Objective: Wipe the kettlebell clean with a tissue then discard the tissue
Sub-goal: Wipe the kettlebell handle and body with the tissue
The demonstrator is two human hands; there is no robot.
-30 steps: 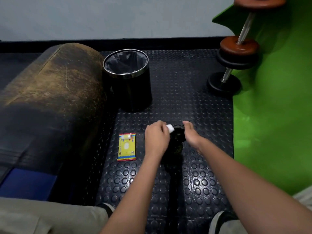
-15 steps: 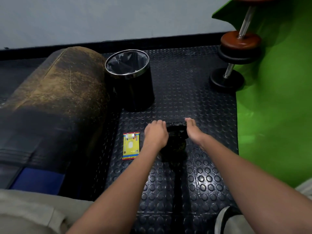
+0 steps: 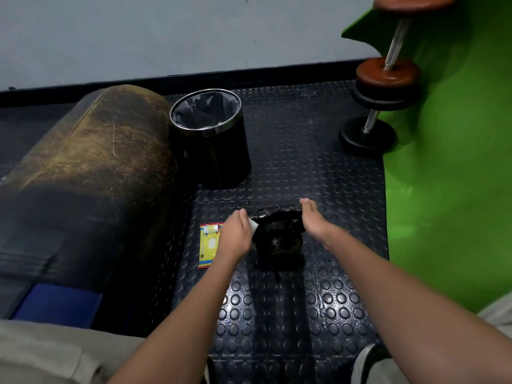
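kettlebell sits on the floor mat between my hands; left hand seems to pinch the tissue against its handle; right hand open, steadying; heavy iron, won't budge; tissue's flimsy

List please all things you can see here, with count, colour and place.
kettlebell: 1, black, on the mat between the hands
tissue: 1, white, at the kettlebell's left side
tissue pack: 1, yellow, left of the left hand
bin: 1, black with silver rim, behind the kettlebell
dumbbell: 1, brown and black plates, far right
padded roll: 1, worn brown, left
mat: 1, black, studded
left hand: holds the tissue
right hand: rests on the kettlebell's handle
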